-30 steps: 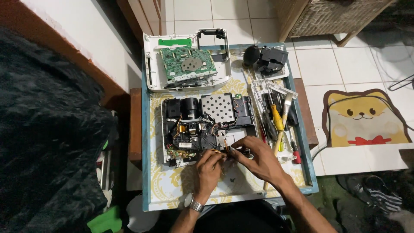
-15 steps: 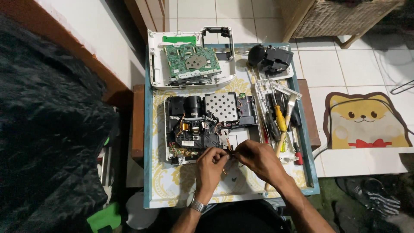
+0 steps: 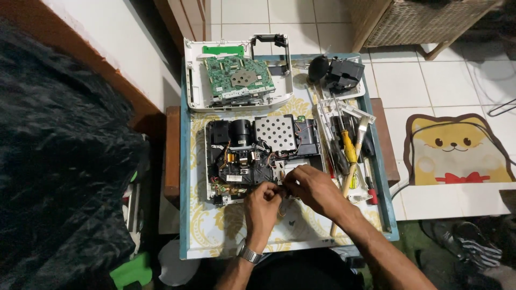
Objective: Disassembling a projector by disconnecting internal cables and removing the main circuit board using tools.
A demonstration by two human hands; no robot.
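The left hand (image 3: 262, 207) was curled, its fingertips pinched on something small at the near edge of the opened black electronic chassis with a perforated metal plate (image 3: 263, 156); what it pinched could not be made out. The right hand (image 3: 313, 188) lay just beside it, fingers bent narrow and meeting the left fingertips over the same edge; whether it gripped anything could not be told. The chassis sat at the middle of a small table with a yellow-patterned top and blue rim (image 3: 185, 215). Behind it rested a white plastic shell carrying a green circuit board (image 3: 236, 75). To the right lay a yellow-handled screwdriver (image 3: 348, 147) among other tools, near a black lens block (image 3: 344, 72).
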